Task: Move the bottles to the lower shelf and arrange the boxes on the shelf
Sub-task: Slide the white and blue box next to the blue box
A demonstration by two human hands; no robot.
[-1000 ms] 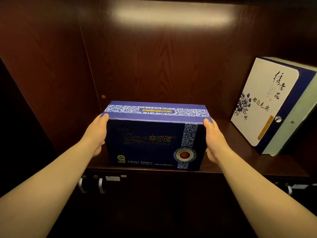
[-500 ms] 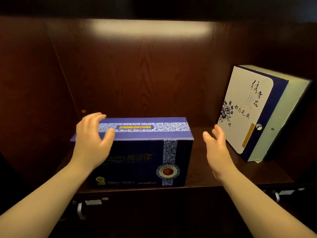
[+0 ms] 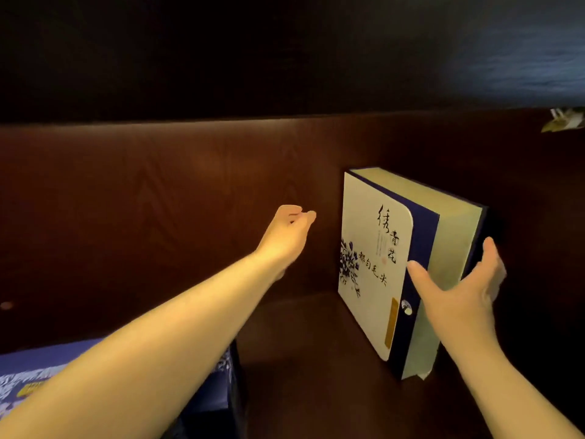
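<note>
Two boxes in view, no bottles seen. White-and-blue box (image 3: 373, 267) stands upright on the shelf (image 3: 304, 343) at right, turned at an angle, seems to lean back a bit toward the right wall. Right hand (image 3: 465, 289) spread wide, thumb on the box's front spine edge, fingers reaching round the far right side; contact there looks likely but can't confirm. Left hand (image 3: 289, 231) loosely curled, holds nothing, hovers apart from the box's left face. Blue patterned box (image 3: 41, 372) lies low left, under the left forearm. Judgement: rigid gift carton, prob. light to moderate wt, smooth printed faces so may slip; best grip w/ both palms on opposite sides, mid-height, avoid the small clasp.
</note>
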